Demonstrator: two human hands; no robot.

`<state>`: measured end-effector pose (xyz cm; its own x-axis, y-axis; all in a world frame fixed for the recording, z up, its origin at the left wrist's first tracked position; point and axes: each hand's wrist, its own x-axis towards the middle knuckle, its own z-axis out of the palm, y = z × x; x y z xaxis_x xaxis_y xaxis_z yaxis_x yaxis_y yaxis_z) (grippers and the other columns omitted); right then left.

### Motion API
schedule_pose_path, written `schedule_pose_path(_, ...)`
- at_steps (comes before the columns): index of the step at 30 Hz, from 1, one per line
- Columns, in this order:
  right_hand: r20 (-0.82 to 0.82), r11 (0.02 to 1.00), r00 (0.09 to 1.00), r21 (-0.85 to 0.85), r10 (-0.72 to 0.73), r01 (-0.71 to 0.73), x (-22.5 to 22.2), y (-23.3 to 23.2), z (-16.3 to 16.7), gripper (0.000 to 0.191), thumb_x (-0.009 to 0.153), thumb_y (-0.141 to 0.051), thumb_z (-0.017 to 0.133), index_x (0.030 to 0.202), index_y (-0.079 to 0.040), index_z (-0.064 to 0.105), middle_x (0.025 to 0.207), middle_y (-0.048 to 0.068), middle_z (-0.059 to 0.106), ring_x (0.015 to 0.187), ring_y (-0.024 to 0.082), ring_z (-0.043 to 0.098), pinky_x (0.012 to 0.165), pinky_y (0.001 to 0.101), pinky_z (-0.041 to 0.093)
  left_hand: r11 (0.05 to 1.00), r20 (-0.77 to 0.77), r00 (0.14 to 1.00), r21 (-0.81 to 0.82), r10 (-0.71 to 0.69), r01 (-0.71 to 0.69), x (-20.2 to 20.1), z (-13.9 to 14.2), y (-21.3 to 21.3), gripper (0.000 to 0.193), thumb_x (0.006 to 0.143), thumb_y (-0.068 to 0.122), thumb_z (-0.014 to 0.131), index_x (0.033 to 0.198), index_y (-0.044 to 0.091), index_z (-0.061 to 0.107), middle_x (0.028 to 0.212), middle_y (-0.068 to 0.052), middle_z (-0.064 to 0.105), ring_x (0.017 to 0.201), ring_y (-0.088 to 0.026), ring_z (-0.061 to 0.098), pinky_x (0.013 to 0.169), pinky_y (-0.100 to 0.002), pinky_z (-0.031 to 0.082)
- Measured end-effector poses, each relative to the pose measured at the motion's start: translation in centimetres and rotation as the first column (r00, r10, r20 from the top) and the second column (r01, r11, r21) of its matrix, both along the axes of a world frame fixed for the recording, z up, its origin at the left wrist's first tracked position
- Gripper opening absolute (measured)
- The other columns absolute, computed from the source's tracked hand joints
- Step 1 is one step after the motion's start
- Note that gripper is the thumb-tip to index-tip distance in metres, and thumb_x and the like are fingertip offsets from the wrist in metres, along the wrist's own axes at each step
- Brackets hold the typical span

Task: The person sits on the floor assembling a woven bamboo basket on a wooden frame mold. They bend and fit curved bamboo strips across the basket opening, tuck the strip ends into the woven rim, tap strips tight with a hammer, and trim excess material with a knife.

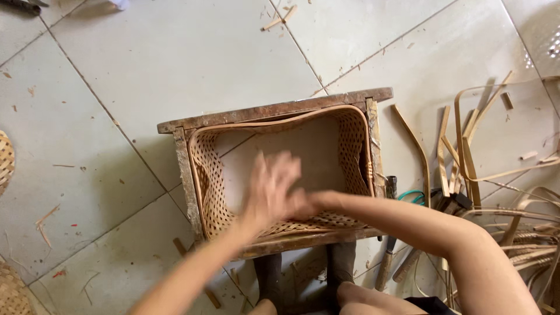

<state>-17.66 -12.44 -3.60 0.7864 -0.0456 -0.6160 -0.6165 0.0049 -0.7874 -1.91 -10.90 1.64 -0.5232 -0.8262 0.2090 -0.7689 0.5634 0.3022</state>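
Left hand [269,189] blurred, fingers spread wide, flat over near wall of woven basket [217,192]; grip not discernible. Right hand [303,204] crossed in beside it, mostly hidden behind left; finger spread cannot be told. One basket, open-weave, seated inside one rectangular wooden frame [274,109] on tiled floor [146,58]. Rim bowed inward at far side. Open floor left and beyond frame. Right side crowded: loose bamboo strips [466,151], too many and overlapped to count. Two handled tools [388,256] just beside frame's near right corner.
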Motion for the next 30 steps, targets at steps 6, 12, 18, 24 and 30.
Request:
schedule_pose_path(6, 0.007, 0.986, 0.997, -0.147, -0.081, 0.081, -0.6, 3.0, -0.9, 0.051, 0.106, -0.043, 0.038, 0.143, -0.011, 0.053, 0.143, 0.018, 0.056, 0.126, 0.038, 0.056, 0.106, 0.0476, 0.042, 0.785, -0.235, 0.963, 0.617, 0.129, 0.045, 2.7, 0.3, 11.3, 0.043, 0.084, 0.030, 0.081, 0.115, 0.006, 0.064, 0.113, -0.011, 0.066, 0.094, -0.026, 0.070, 0.077, -0.039, 0.061)
schedule_pose_path(12, 0.292, 0.877, 0.923, -0.337, -0.250, 0.344, -4.0, 4.9, 5.6, 0.029, 0.095, -0.031, 0.068, 0.100, -0.002, 0.068, 0.098, 0.013, 0.073, 0.083, 0.033, 0.073, 0.074, 0.0440, 0.060, 0.882, -0.342, 0.919, 0.470, 0.198, -0.016, 3.0, 0.2, 11.5, 0.018, 0.087, 0.013, 0.077, 0.102, 0.004, 0.073, 0.100, -0.010, 0.072, 0.081, -0.025, 0.073, 0.070, -0.034, 0.061)
schedule_pose_path(18, 0.540, 0.539, 0.839, -0.686, -0.071, 0.488, -5.4, 8.1, 6.3, 0.035, 0.085, -0.010, 0.059, 0.118, 0.000, 0.069, 0.120, 0.015, 0.070, 0.099, 0.030, 0.072, 0.083, 0.0389, 0.060, 0.960, -0.381, 0.917, 0.280, 0.120, -0.010, 3.0, 2.2, 10.7, 0.019, 0.085, 0.006, 0.075, 0.103, 0.002, 0.074, 0.100, -0.008, 0.073, 0.086, -0.024, 0.075, 0.073, -0.033, 0.061)
schedule_pose_path(24, 0.485, 0.320, 0.873, -0.836, 0.055, 0.445, -6.1, 9.8, 5.2, 0.041, 0.087, -0.012, 0.063, 0.124, 0.005, 0.065, 0.129, 0.021, 0.067, 0.097, 0.026, 0.071, 0.081, 0.0367, 0.060, 0.986, -0.357, 0.932, 0.169, 0.064, -0.003, 2.0, 2.5, 10.5, 0.022, 0.086, 0.007, 0.075, 0.107, 0.001, 0.074, 0.104, -0.008, 0.074, 0.086, -0.022, 0.074, 0.074, -0.032, 0.060)
schedule_pose_path(30, 0.533, 0.587, 0.829, -0.620, -0.171, 0.520, -6.6, 9.6, 6.6, 0.051, 0.084, -0.031, 0.078, 0.122, 0.001, 0.063, 0.114, 0.015, 0.068, 0.097, 0.032, 0.068, 0.082, 0.0417, 0.058, 0.978, -0.237, 0.971, 0.207, 0.013, 0.037, 2.4, 0.0, 11.7, 0.050, 0.072, 0.025, 0.083, 0.114, 0.003, 0.067, 0.107, -0.010, 0.071, 0.093, -0.027, 0.069, 0.080, -0.039, 0.056)
